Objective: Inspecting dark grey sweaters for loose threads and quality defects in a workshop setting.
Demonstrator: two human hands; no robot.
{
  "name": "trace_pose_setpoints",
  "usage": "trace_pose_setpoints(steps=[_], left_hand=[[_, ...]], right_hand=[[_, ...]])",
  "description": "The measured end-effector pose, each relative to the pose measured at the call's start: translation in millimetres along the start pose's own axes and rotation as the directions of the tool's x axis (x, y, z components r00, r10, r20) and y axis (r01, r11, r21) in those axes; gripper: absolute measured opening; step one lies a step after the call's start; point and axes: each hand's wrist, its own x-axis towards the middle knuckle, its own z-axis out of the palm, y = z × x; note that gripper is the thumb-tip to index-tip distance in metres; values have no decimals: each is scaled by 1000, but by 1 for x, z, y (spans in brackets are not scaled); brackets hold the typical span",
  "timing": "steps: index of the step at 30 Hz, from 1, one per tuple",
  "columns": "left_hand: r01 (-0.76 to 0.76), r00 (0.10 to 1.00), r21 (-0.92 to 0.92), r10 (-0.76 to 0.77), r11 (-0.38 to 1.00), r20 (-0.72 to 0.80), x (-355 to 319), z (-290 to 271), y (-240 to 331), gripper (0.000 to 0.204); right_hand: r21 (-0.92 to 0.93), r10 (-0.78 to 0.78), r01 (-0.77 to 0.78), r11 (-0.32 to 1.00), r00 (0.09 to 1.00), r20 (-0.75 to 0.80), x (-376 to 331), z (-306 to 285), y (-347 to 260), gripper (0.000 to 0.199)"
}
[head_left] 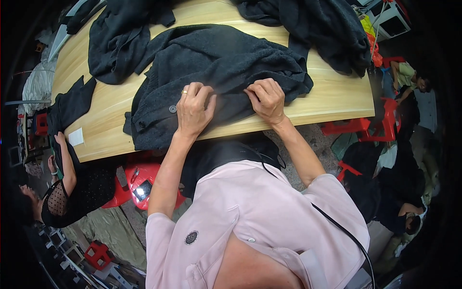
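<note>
Find the charcoal buttoned knit garment [207, 53] rumpled across the pale wooden table [332, 98], lying in loose folds close to the near edge. Curled knuckles-up on the left hand [192, 111], resting on the cloth beside a large round button [173, 109]; impossible to tell whether pinching anything, with the fingertips turned out of sight. Pressed together on the right hand [269, 103], thumb to forefinger, seemingly pinching a small fold. Judging by the fuzzy, matte surface and rounded creases, likely to handle as soft, limp and fairly thick, with moderate weight for cloth, little slip and nothing fragile except perhaps the buttons. Likely to sag and bunch between wide-set grips, and perhaps to stretch if tugged by a single layer. Best taken along an edge or through a doubled layer, with thumbs opposing fingers, well apart, keeping clear of the button and of the dark garment [118, 45] crowding close on the far left.
</note>
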Motion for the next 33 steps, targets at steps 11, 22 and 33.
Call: trace_pose_setpoints(steps=[11,22,33], left_hand=[[-196,980,141,188,970,64,48,44,27,32],[214,974,-336,-226,917,5,55,69,43,10],[117,969,-265,-51,957,241,33,66,37,13]], right_hand=[[-138,29,-19,990,997,72,-5,7,1,35],[3,-110,110,994,985,133,-8,-1,17,26],[85,-188,184,979,981,42,-13,-12,25,16]])
